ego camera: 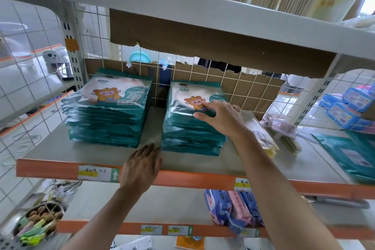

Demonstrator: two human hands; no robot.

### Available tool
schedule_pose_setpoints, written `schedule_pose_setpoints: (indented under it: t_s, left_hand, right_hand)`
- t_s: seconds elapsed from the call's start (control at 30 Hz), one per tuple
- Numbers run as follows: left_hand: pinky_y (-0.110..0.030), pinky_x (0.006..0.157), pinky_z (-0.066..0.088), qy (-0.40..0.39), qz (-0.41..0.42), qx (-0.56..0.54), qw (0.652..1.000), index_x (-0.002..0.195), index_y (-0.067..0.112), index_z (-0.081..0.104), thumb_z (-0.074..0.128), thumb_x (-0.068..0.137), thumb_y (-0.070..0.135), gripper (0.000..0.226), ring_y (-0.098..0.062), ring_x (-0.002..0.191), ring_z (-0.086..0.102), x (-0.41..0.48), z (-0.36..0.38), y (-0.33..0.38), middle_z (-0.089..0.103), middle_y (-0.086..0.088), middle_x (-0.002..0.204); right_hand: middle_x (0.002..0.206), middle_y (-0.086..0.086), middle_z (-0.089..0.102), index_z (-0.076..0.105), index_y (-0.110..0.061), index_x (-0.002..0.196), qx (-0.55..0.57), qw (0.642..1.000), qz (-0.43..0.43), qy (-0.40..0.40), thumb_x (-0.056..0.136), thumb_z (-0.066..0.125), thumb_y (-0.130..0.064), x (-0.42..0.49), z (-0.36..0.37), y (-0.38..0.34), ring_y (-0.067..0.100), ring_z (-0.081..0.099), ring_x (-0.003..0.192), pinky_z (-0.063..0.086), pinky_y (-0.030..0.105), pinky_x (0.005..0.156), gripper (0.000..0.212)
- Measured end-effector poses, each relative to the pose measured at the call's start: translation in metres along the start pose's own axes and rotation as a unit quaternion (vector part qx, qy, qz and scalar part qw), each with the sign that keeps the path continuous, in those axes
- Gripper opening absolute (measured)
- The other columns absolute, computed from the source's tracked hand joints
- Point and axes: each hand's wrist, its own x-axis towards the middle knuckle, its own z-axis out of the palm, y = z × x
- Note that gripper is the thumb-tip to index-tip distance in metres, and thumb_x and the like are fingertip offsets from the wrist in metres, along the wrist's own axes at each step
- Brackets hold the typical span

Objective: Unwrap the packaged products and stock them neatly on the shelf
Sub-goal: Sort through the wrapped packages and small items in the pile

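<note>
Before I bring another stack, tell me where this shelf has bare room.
Bare: the shelf left of the left stack, and the front strip along its orange lip. The gap before the right stack is narrow. Beyond it, loose packets crowd in.

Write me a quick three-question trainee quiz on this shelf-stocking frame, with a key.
1. True or false: the right hand lies flat on top of the right stack of teal packets.
2. Where is the left hand? A) up on the top board. B) at the front edge of the shelf, fingertips by the right stack's bottom corner. C) holding a packet in the air.
3. Fill in: the shelf's front strip is coloured ___.
Key: 1 true; 2 B; 3 orange.
</note>
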Motion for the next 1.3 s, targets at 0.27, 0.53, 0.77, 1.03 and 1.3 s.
schedule_pose_setpoints:
  t_s: [0.27,0.53,0.77,1.03,1.3]
  left_hand:
    - [-0.036,0.076,0.055,-0.026,-0.003,0.007,1.0,0.103,0.018,0.072,0.004,0.099,0.045,0.073,-0.021,0.097,0.068,0.0,-0.003,0.0,0.071,-0.005,0.105]
    - [-0.04,0.078,0.055,-0.015,-0.006,0.028,0.999,0.106,0.013,0.071,0.005,0.098,0.046,0.074,-0.025,0.097,0.068,-0.001,0.0,-0.003,0.07,-0.009,0.106]
    - [-0.046,0.079,0.053,0.014,-0.014,0.034,0.999,0.119,0.007,0.063,0.03,0.091,0.036,0.052,-0.032,0.1,0.065,-0.003,0.001,0.003,0.066,-0.015,0.114]
    - [-0.054,0.105,0.028,0.035,-0.05,0.023,0.998,0.134,0.002,0.047,0.045,0.095,0.027,0.046,-0.038,0.129,0.041,-0.02,0.014,0.031,0.048,-0.019,0.137]
    - [-0.048,0.111,0.02,0.011,-0.025,0.009,1.0,0.14,0.011,0.04,0.045,0.095,0.031,0.049,-0.028,0.137,0.031,-0.043,0.019,0.124,0.039,-0.01,0.146]
  right_hand:
    - [0.146,0.005,0.04,0.039,-0.031,0.141,0.003,1.0,0.01,-0.012,0.083,0.039,-0.07,0.003,-0.001,-0.003,0.024,0.031,0.136,0.021,0.046,0.107,0.07]
    - [0.157,0.005,0.017,0.025,-0.032,0.147,0.034,0.997,0.033,0.068,0.088,0.034,-0.066,-0.015,0.003,0.01,0.022,0.01,0.145,0.007,0.046,0.117,0.069]
    - [0.158,0.007,0.01,0.007,-0.024,0.15,-0.016,0.996,0.068,0.064,0.088,0.042,-0.061,-0.054,0.009,0.055,0.027,0.007,0.145,0.009,0.045,0.115,0.08]
    - [0.157,0.006,0.013,0.015,-0.025,0.15,-0.003,0.996,0.083,0.044,0.091,0.047,-0.052,-0.107,0.014,0.104,0.026,0.007,0.145,0.005,0.042,0.115,0.072]
    - [0.159,0.005,0.004,0.006,-0.03,0.15,-0.001,0.995,0.1,-0.021,0.093,0.045,-0.047,-0.173,-0.003,0.158,0.027,0.001,0.146,0.003,0.046,0.116,0.071]
